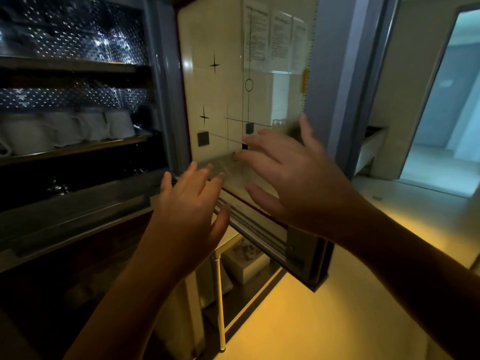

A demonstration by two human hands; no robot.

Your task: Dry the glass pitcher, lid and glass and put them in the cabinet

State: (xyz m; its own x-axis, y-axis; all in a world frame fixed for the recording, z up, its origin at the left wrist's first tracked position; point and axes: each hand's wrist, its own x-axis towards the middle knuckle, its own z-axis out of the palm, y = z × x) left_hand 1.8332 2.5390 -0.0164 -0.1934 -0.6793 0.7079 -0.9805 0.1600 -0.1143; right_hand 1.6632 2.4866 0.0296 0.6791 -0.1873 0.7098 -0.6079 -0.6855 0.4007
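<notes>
Reaching toward the glass cabinet door (233,87), both hands are raised with fingers spread, nothing gripped. The left hand (189,203) is at about 6 o'clock of frame centre, palm away from camera, its fingertips (193,166) near the door's bottom-left corner; cannot tell whether they touch. The right hand (293,175) is at roughly 4 o'clock of centre, spread over the lower-right part of the pane, apparently on or just beside the glass; blur hides actual contact. The door stands open, swung out from the cabinet (78,100), and carries thin black lines, stars, a circle and small dark squares. Papers (272,37) show through the glass at 1 o'clock. The cabinet fills the left side from 8 to 11 o'clock, dark inside with a dotted reflective back. A row of white cups (65,131) sits on its middle shelf (78,149) at 9 o'clock. Pitcher, lid and glass cannot be picked out; shiny shapes on the upper shelf at 11 o'clock are too dark to identify. A doorway (441,100) opens at 3 o'clock. A white metal leg (220,294) stands on the floor at 6 o'clock.
</notes>
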